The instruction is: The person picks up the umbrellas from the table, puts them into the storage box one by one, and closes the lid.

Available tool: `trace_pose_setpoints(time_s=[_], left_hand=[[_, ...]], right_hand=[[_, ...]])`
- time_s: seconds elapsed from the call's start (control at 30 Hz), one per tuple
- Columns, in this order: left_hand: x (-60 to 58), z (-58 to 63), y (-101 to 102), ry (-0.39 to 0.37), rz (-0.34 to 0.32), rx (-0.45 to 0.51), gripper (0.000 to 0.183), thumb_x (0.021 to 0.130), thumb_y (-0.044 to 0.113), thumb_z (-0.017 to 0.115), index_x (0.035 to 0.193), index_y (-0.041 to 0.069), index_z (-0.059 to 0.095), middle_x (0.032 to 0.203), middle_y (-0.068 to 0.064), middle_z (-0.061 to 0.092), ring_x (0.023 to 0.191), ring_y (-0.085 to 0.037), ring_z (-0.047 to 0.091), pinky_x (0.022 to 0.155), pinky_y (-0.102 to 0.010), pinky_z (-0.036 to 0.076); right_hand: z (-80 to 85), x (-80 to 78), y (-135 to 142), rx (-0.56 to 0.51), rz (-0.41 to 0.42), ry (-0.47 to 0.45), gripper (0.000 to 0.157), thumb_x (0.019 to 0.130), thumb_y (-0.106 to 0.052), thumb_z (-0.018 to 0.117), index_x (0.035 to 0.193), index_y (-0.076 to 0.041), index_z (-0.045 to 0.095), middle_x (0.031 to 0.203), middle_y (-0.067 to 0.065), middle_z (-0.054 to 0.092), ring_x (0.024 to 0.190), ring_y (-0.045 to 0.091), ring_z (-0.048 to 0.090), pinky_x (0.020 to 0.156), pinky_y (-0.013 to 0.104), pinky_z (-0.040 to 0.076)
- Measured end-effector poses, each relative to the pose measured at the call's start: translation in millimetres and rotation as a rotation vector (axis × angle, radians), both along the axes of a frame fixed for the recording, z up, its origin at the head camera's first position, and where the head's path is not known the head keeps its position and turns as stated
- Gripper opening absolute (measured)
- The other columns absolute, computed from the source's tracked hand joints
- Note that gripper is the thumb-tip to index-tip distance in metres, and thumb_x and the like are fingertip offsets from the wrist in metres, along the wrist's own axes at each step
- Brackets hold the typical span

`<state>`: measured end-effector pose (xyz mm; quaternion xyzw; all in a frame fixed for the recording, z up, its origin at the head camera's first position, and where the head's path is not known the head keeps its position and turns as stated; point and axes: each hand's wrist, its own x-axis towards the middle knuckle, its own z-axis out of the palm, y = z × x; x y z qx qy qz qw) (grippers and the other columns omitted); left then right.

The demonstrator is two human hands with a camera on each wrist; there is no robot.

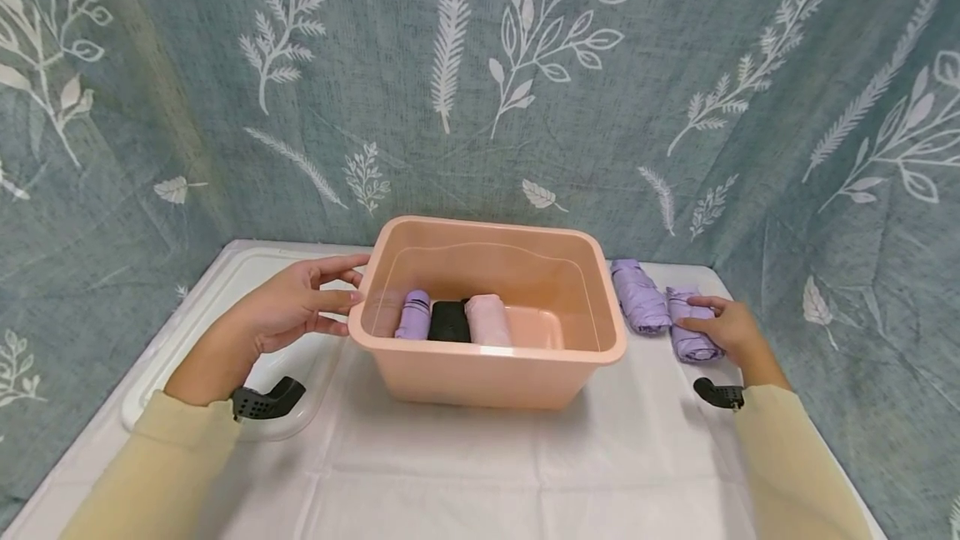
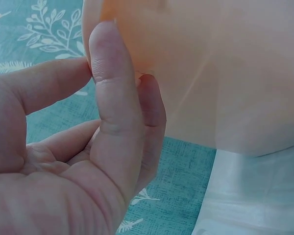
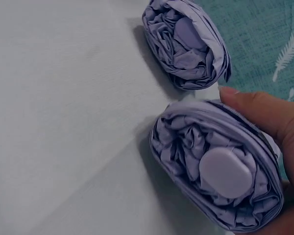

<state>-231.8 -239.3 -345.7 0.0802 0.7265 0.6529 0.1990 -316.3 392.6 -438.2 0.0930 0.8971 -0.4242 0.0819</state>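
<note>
A peach plastic bin [image 1: 480,377] stands mid-table. My left hand [image 1: 300,302] touches its left rim from outside, thumb and fingertips against the wall; the left wrist view shows these fingers [image 2: 115,98] close up against the bin. At the right, my right hand [image 1: 731,327] grips a purple folded umbrella [image 1: 693,340] lying on the table, its thumb and fingers along the sides. The right wrist view shows that umbrella's crumpled fabric end with a pale cap [image 3: 225,172]. A second purple folded umbrella [image 1: 640,298] lies between it and the bin, apart from the hand.
Inside the bin lie a purple roll [image 1: 414,315], a black roll [image 1: 448,322] and a pink roll [image 1: 487,319], side by side towards the left. A white lid-like tray [image 1: 258,261] lies flat under my left arm. A green leaf-patterned curtain [image 1: 405,107] hangs behind the table.
</note>
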Motion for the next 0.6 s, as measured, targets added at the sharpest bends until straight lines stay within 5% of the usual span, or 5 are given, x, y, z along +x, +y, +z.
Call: trace_pose_setpoints(time_s=[0.23,0.33,0.6], left_hand=[[-1.4,0.9,1.2,-0.005,0.011,-0.008,0.074,0.097,0.009,0.069,0.162,0.012,0.032,0.130,-0.009,0.043,0.089,-0.014,0.069,0.078,-0.033,0.065],[-1.5,0.2,1.3,-0.010,0.012,-0.006,0.075,0.097,0.009,0.069,0.162,0.012,0.031,0.131,-0.009,0.043,0.090,-0.014,0.069,0.078,-0.033,0.065],[-1.4,-1.0,1.3,-0.003,0.003,-0.015,0.075,0.097,0.010,0.070,0.162,0.014,0.032,0.134,-0.009,0.042,0.095,-0.014,0.068,0.080,-0.035,0.064]], right_hand=[[-1.9,12.3,0.2,-0.081,-0.016,0.018,0.082,0.090,-0.033,0.081,0.154,0.001,0.041,0.165,0.034,0.013,0.154,0.045,0.016,0.122,0.052,0.034],[-1.4,18.3,-0.3,-0.075,-0.023,0.025,0.083,0.090,-0.036,0.081,0.155,-0.002,0.042,0.163,0.035,0.019,0.147,0.041,0.026,0.108,0.037,0.047],[1.9,34.2,-1.2,-0.144,-0.024,0.055,0.082,0.091,-0.035,0.080,0.156,-0.005,0.041,0.163,0.034,0.019,0.134,0.035,0.041,0.083,0.014,0.053]])
